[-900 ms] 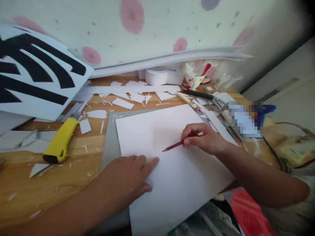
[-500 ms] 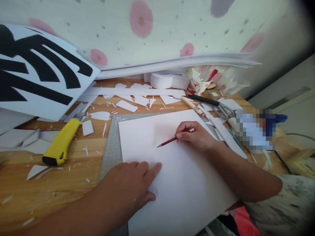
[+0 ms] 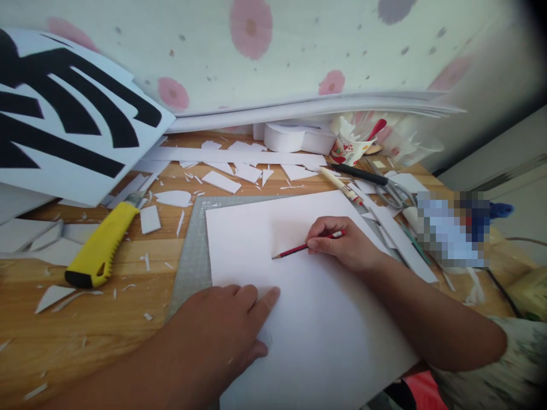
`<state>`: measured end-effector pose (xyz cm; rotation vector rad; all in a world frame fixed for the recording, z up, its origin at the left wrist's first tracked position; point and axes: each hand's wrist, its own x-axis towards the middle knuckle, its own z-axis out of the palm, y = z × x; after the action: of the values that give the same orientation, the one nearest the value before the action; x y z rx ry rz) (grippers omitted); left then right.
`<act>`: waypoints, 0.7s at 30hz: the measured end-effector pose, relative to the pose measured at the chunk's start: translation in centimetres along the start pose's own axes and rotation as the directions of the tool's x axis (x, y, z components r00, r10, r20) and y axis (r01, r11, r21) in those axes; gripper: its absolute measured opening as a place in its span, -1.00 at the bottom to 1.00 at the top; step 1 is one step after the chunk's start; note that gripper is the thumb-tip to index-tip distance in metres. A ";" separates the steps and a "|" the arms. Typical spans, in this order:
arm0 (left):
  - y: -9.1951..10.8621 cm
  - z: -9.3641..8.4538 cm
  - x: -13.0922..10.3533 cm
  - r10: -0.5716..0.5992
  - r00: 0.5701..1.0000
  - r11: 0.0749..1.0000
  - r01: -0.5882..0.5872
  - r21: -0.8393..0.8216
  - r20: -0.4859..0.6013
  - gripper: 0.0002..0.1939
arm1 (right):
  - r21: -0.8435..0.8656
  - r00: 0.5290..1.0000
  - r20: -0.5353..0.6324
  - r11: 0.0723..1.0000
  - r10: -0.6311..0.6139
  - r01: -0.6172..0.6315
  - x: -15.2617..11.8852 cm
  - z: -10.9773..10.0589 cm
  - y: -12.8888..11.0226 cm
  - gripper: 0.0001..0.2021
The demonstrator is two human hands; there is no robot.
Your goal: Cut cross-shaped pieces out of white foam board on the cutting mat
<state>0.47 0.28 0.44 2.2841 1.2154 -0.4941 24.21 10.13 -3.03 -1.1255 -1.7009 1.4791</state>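
At the brown wooden counter (image 3: 102, 324), held a slim red-and-black pencil (image 3: 294, 249) pinched in the right hand (image 3: 344, 244), over a large white flat sheet (image 3: 325, 319); rested the left hand (image 3: 233, 319), loosely spread, upon this sheet.

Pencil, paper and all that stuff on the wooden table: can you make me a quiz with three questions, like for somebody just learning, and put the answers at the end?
1. Which hand holds the red-and-black pencil in its fingers?

2. Pick one. The left hand rests on:
a) the scissors
b) the white sheet
c) the paper cup

3. True or false: in the picture, the yellow utility knife lies to the left of the grey cutting mat.

Key:
1. The right hand.
2. b
3. True
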 end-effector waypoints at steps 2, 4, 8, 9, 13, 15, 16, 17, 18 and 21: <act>-0.1 0.2 0.0 0.003 1.000 1.000 -0.003 0.002 -0.002 -0.34 | 0.008 1.000 0.022 1.000 0.019 -0.019 -0.1 -0.1 0.0 -0.85; -0.2 0.4 0.0 0.007 1.000 1.000 -0.007 0.003 -0.009 -0.34 | 0.023 1.000 0.017 0.999 0.021 -0.022 -0.1 -0.1 0.0 -0.86; -0.6 0.8 -0.1 0.017 0.999 1.000 -0.017 0.002 -0.030 -0.35 | 0.027 1.000 -0.017 1.000 0.000 0.000 -0.1 0.0 -0.2 -0.88; -0.6 0.8 -0.2 0.017 0.999 1.000 -0.017 0.005 -0.033 -0.35 | 0.025 1.000 -0.011 1.000 0.005 -0.005 -0.1 0.0 -0.3 -0.88; -0.7 0.9 -0.3 0.026 0.998 1.000 -0.025 0.009 -0.060 -0.38 | 0.034 0.999 0.030 0.999 0.035 -0.036 -0.2 -0.1 -0.2 -0.89; -0.8 0.9 -0.3 0.028 0.998 1.000 -0.028 0.006 -0.064 -0.38 | 0.048 0.999 0.024 0.998 0.038 -0.039 -0.3 -0.2 -0.2 -0.89; -0.8 0.9 -0.3 0.027 0.998 1.000 -0.027 0.007 -0.063 -0.38 | 0.053 0.999 0.021 0.998 0.039 -0.040 -0.3 -0.2 -0.1 -0.89; -0.8 0.9 -0.3 0.026 0.998 1.000 -0.026 0.010 -0.064 -0.38 | 0.057 0.999 0.025 0.998 0.040 -0.042 -0.3 -0.3 -0.1 -0.89; -0.8 1.0 -0.2 0.026 0.997 1.000 -0.025 0.013 -0.071 -0.39 | 0.059 0.998 0.037 0.997 0.043 -0.045 -0.3 -0.3 0.0 -0.88; -1.0 1.0 -0.2 0.034 0.995 0.999 -0.032 0.020 -0.096 -0.43 | 0.095 0.998 0.060 0.995 0.033 -0.038 -0.3 -0.4 0.2 -0.85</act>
<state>-0.56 0.01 -0.51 2.3640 1.2211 -0.3884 24.71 10.05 -3.09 -1.0763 -1.6375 1.6125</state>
